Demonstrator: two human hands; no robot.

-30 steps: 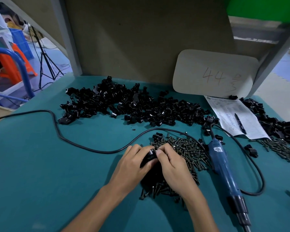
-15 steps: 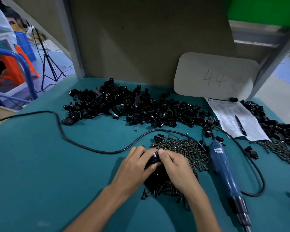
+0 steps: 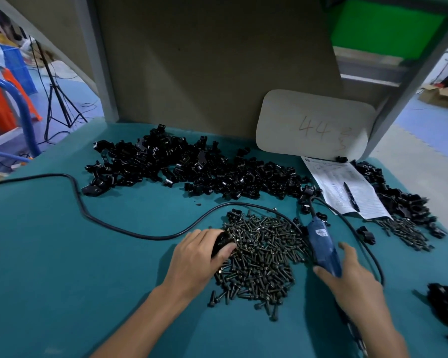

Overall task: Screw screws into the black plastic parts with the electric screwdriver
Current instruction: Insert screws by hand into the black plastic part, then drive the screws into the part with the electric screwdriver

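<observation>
My left hand [image 3: 197, 257] grips one black plastic part [image 3: 221, 242] at the left edge of a heap of dark screws [image 3: 261, 257] on the green table [image 3: 49, 267]. My right hand [image 3: 352, 277] lies over the rear half of the blue electric screwdriver [image 3: 322, 245], with the thumb on its left and the fingers spread on its right; the grip is not closed. The screwdriver's tip end is hidden under my right wrist. A long pile of black plastic parts [image 3: 192, 166] stretches across the back of the table.
The screwdriver's black cable [image 3: 93, 218] loops across the left of the table. A paper sheet with a pen [image 3: 347, 189] lies at the right, beside another pile of black parts [image 3: 398, 200] and screws [image 3: 406, 233]. A beige board marked 44 [image 3: 313, 125] leans on the back wall.
My right hand left the part and moved right onto the blue screwdriver. My left hand keeps the black part, now alone at the left of the screw heap.
</observation>
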